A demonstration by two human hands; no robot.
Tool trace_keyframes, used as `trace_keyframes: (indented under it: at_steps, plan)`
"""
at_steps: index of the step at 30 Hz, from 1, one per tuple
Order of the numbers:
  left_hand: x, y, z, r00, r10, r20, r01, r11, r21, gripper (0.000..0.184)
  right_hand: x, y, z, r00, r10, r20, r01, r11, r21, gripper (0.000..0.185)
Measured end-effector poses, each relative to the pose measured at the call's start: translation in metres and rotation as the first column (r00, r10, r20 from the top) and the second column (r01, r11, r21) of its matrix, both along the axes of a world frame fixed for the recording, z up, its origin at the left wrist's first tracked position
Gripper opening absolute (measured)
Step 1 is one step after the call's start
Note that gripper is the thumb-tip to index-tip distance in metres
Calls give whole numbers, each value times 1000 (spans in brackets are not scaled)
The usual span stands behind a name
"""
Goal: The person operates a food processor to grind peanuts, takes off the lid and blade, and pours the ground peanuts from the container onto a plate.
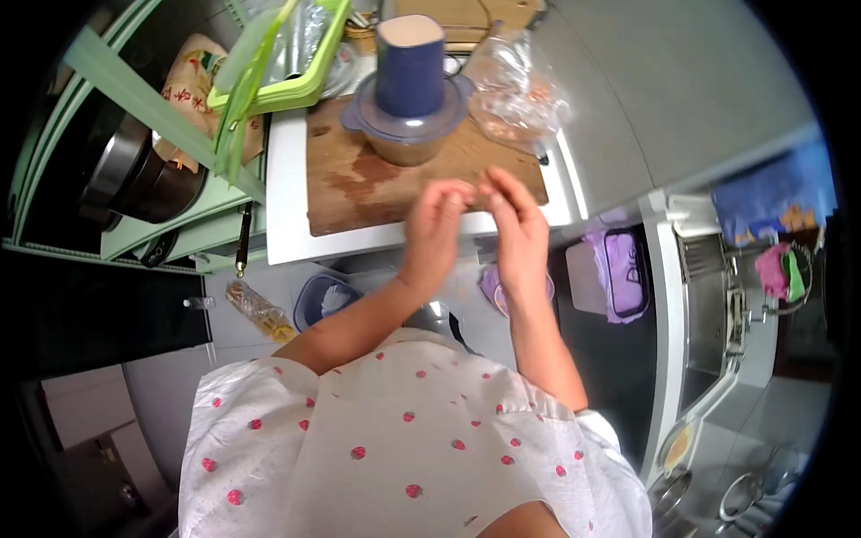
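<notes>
My left hand (434,224) and my right hand (517,217) are raised over the front edge of a wooden cutting board (359,202), fingertips close together. The fingers of both hands are curled into a pinch. Anything between them is too small to make out. Just beyond the hands stands an electric food chopper, with a dark blue motor unit (411,76) upright on a lidded, see-through bowl (408,148). Neither hand touches it. A wet patch (368,170) darkens the board left of the bowl. To the right of the chopper lies a clear plastic bag (516,94) with pinkish contents.
On the left, a green shelf rack (152,99) holds a dark pot (148,175). A green basket (296,90) with long green leaves (238,117) overhangs the counter's left corner. Bins, one with a purple liner (619,273), stand below. A sink (704,323) is on the right.
</notes>
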State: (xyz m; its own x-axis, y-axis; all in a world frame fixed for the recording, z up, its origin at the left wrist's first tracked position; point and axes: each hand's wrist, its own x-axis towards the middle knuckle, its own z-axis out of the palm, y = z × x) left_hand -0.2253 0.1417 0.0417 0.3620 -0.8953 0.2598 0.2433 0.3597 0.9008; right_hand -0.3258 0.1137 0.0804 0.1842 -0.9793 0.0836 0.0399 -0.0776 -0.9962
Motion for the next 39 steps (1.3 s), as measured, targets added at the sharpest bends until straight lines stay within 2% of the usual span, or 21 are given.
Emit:
trace_keyframes:
  at_steps: [1,2,3,5,9,10,11,12,15,16,18,22,24,27,32,36,39]
  plan:
    - [24,0,8,995,97,2,-97,990,105,17,13,-14,7,999,-6,-40,2,994,-113,26]
    - [48,-5,4,975,219,46,-224,966,128,16,25,-32,13,997,-17,-78,-1,973,-229,25]
    - [72,-11,0,939,322,121,-339,926,164,17,36,-50,17,997,-36,-71,13,955,-298,24]
    - [111,-22,-4,870,476,132,-493,829,265,24,53,-83,36,992,-66,-109,18,920,-391,22]
    - [155,-59,-32,818,563,121,-559,728,397,31,88,-144,69,980,-90,-177,-6,876,-482,26]
    - [161,-65,-35,811,574,111,-564,718,407,31,95,-159,73,958,-100,-270,-59,850,-523,29]
    - [165,-69,-30,881,472,11,-417,765,491,29,103,-169,78,927,-114,-357,-115,820,-560,32]
    - [169,-74,-28,925,367,-100,-256,795,550,27,110,-175,83,925,-100,-368,-134,819,-558,32]
    - [175,-89,-40,925,371,-79,-251,757,604,30,127,-193,90,885,177,-431,-322,901,-292,40]
    - [175,-91,-42,919,386,-84,-261,754,603,30,130,-197,90,880,190,-436,-338,894,-293,40]
    - [177,-96,-43,937,325,-131,-187,781,596,28,136,-203,88,831,405,-381,-471,877,-93,40]
    - [172,-99,-41,934,349,-72,-239,764,599,26,138,-217,79,808,475,-350,-512,859,-16,41]
    - [172,-101,-38,926,377,1,-291,712,640,24,137,-216,83,797,492,-349,-522,853,12,42]
    - [177,-101,-40,938,344,42,-292,718,632,23,136,-217,84,781,540,-312,-550,833,66,44]
    - [176,-101,-37,940,342,16,-272,719,639,22,132,-221,83,742,605,-290,-601,791,111,44]
    - [178,-101,-36,952,304,35,-256,727,637,18,131,-225,81,734,628,-257,-628,772,93,49]
    - [179,-101,-41,945,327,16,-266,736,623,22,131,-226,81,722,636,-272,-644,762,73,53]
